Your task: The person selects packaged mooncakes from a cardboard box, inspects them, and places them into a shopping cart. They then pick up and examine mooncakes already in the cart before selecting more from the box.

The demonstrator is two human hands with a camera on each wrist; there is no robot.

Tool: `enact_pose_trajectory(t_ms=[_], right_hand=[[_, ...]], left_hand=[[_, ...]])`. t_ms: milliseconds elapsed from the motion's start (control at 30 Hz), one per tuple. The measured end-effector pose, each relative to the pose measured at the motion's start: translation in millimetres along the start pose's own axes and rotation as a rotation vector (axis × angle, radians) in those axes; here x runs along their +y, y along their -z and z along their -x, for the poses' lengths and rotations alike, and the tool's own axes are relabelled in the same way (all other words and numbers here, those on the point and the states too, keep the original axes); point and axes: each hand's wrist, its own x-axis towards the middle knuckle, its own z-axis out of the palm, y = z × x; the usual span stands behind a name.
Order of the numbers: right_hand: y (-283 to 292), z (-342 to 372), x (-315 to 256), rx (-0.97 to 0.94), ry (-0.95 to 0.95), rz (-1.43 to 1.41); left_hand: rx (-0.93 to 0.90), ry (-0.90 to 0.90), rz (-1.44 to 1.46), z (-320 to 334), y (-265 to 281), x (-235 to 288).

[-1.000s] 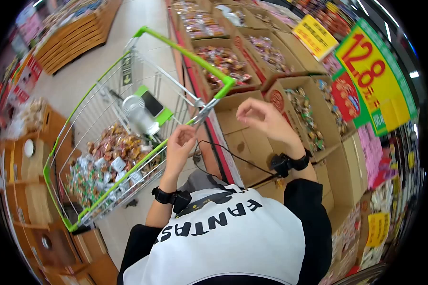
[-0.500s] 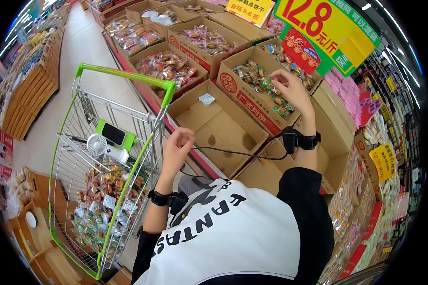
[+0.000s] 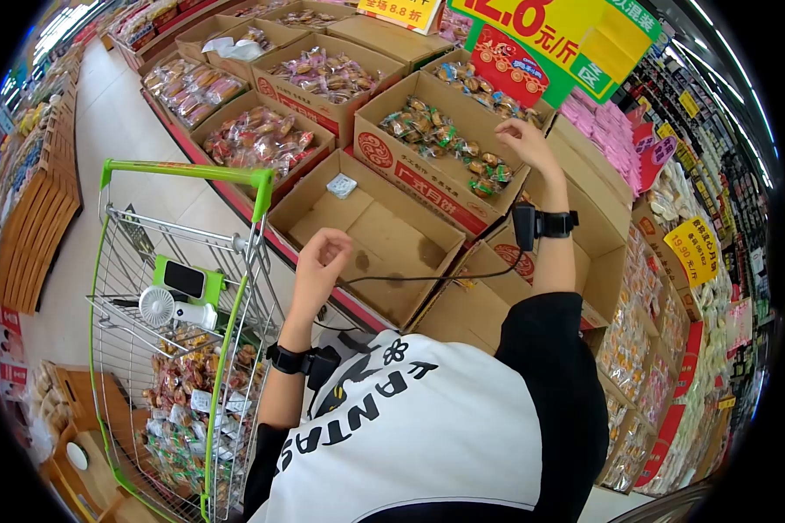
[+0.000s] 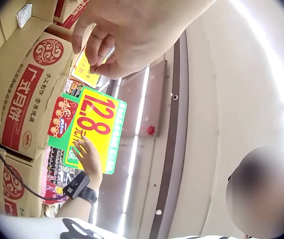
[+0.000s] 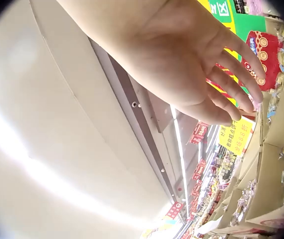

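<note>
My right hand [image 3: 532,146] is raised at the right side of a cardboard box [image 3: 419,179] of mooncakes [image 3: 427,122] in green-marked clear wrappers. Its fingers are extended and hold nothing, as the right wrist view shows too. Lower in the head view, my left hand [image 3: 321,261] hovers over the near edge of another cardboard box [image 3: 392,200], fingers loosely bent and nothing in them. A small white packet [image 3: 341,185] lies in that box. A black cable [image 3: 427,278] runs between the two wrist straps.
At my left stands a shopping cart [image 3: 187,170] with wrapped packets [image 3: 192,410], a phone [image 3: 185,279] and a small white fan [image 3: 156,307]. More boxes of wrapped sweets [image 3: 257,139] line the display. A price sign [image 3: 576,44] rises behind. Another person [image 4: 264,194] shows in the left wrist view.
The head view has turned to the right, so the cart sits further left. My right hand has moved from above the box with the white packet to the green-wrapped mooncakes. Both hands stay without anything.
</note>
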Motion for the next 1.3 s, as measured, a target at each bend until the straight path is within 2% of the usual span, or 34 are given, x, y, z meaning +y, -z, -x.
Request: enact_pose_trajectory(t_ms=[33,100,267,333,467,567,600,700,733,767,833,867,967,1000,1033,1100,1133,1200,1300], right_hand=[[3,-10,8,0.003,-0.002,0.0],[7,-26,17,-0.079,-0.124,-0.049],[5,-61,43,-0.086,-0.273,-0.095],[1,-74,59,-0.131,-0.447,-0.097],[-15,-89,99,-0.127,-0.546,-0.045],[-34,-92,127,-0.134,-0.798,-0.048],[-38,-98,135,-0.227,-0.98,-0.017],[-68,-103,192,-0.31,-0.97,-0.082],[-75,-102,202,-0.461,-0.84,0.001],[-80,-102,211,-0.461,-0.842,-0.003],[-92,-94,206,-0.598,-0.747,0.279],[-94,-91,204,-0.598,-0.751,0.273],[-98,-88,195,-0.774,-0.81,0.348],[-148,-109,279,-0.854,-0.705,0.402],[-148,-105,280,-0.854,-0.707,0.399],[-141,-82,261,-0.447,-0.896,0.37],[-133,-74,237,-0.448,-0.898,0.368],[-117,-65,183,-0.622,-0.793,0.299],[-119,-66,182,-0.675,-0.816,0.16]], left_hand=[[-0.011,-0.003,-0.001,-2,-2,0],[-0.025,-0.005,-0.006,-6,-3,0],[-0.074,0.025,-0.002,-19,-9,-2],[-0.087,0.025,-0.015,-24,-11,-5],[-0.12,0.025,-0.056,-32,-18,-5],[-0.147,0.075,-0.049,-36,-23,-7],[-0.151,0.075,-0.052,-37,-23,-8],[-0.185,0.098,-0.089,-41,-24,-14],[-0.179,0.099,-0.083,-42,-25,-15],[-0.173,0.1,-0.078,-42,-26,-17],[-0.177,0.117,-0.07,-45,-26,-18],[-0.178,0.132,-0.06,-46,-25,-18],[-0.183,0.134,-0.048,-48,-24,-20],[-0.186,0.136,-0.052,-49,-24,-22],[-0.177,0.147,-0.044,-50,-23,-25],[-0.17,0.161,-0.038,-51,-23,-26],[-0.175,0.164,-0.033,-51,-23,-27],[-0.182,0.168,-0.027,-51,-23,-28],[-0.184,0.18,-0.029,-51,-24,-31]])
